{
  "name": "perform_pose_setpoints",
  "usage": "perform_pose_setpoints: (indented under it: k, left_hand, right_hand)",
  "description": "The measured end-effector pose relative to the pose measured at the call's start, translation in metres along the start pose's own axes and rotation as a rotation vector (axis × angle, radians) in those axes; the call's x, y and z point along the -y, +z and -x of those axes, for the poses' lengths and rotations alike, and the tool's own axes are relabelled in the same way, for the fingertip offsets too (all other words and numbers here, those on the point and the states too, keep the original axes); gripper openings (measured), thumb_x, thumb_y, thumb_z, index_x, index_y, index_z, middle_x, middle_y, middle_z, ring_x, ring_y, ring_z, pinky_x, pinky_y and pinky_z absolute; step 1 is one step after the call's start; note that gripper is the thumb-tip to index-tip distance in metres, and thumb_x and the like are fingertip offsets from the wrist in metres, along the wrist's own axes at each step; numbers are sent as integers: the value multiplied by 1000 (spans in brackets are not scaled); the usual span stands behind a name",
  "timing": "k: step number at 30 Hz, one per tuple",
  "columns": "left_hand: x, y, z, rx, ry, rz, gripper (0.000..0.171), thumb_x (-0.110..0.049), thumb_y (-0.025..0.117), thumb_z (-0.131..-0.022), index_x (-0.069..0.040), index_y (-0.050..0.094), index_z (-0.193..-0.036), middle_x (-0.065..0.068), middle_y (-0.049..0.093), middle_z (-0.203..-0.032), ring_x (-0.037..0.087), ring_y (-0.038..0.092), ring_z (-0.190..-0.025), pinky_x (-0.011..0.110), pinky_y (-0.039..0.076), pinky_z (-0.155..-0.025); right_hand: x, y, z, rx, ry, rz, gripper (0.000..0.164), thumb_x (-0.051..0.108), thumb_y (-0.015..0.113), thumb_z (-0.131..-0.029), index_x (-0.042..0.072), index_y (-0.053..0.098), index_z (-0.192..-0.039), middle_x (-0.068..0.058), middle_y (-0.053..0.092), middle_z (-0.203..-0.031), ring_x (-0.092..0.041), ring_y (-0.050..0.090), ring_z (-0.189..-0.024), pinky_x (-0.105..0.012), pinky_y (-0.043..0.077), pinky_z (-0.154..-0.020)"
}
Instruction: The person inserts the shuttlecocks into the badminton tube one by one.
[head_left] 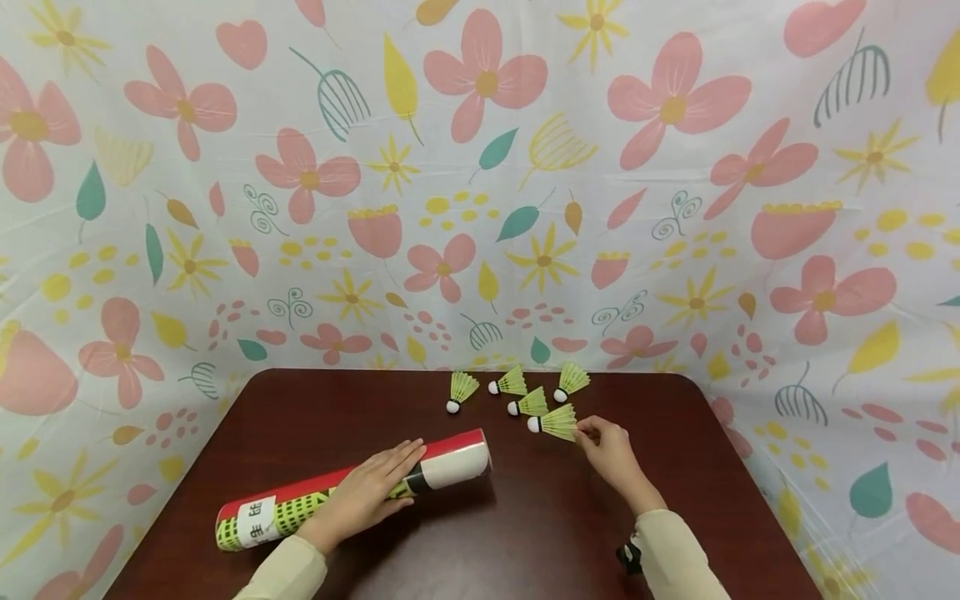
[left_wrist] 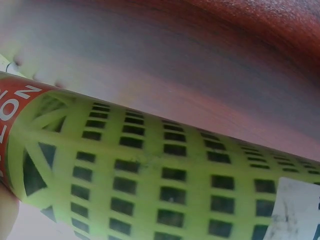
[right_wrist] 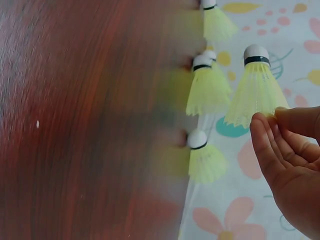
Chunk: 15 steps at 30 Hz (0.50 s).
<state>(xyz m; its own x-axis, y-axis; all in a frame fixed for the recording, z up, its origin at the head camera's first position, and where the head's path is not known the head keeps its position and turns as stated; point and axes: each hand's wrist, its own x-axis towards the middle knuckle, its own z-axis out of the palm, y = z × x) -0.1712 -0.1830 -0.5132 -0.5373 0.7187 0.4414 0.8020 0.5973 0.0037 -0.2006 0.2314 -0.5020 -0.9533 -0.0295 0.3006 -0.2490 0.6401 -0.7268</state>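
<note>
Dark reddish-brown wood, glossy in places, makes up the table top (head_left: pixel 555 525) in front of me, and a long cylindrical tube in red, yellow-green, black and white (head_left: pixel 296 512) lies aslant on it, its right end farther from the person than its left. The person's left hand (head_left: pixel 367 492) rests over the middle of the tube, fingers fairly straight and close together across the upper side, thumb apart from them on the near side. A white label with dark characters (head_left: pixel 257 522) sits near the tube's left end.

The right hand (head_left: pixel 609 454) pinches a yellow shuttlecock with a white rounded base and a black band (head_left: pixel 553 422) by the edge of its skirt, thumb against fingertips. Its base points left; I cannot tell whether it touches the wood.

Four more yellow shuttlecocks (head_left: pixel 528 402) lie just beyond and beside it, near the table's far edge, the leftmost a little apart from the others. Both arms wear cream sleeves (head_left: pixel 678 554). Behind the table hangs a white cloth printed with pink flowers, yellow blooms and teal leaves (head_left: pixel 465 208).
</note>
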Motion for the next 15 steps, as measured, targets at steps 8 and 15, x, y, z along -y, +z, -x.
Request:
perform_pose_setpoints:
  k: [8, 15]
  left_hand:
    - [-2, 3, -3, 2, 5, 4, 86, -29, 82, -76, -4, 39, -147, 8, 39, -150, 28, 47, -130, 44, 45, -99]
    - [-3, 3, -4, 18, -2, 5, 87, -31, 81, -77, -5, 37, -148, 7, 38, -151, 27, 46, -131, 44, 45, -100]
  right_hand:
    - [17, 9, 7, 56, -16, -59, 5, 7, 68, -89, 2, 68, -90, -3, 68, -80, -20, 65, -71, -24, 52, -59]
    - [29, 20, 14, 102, -25, -127, 12, 12, 68, -90, 0, 67, -88, -2, 68, -80, -17, 65, -70, -23, 53, -60]
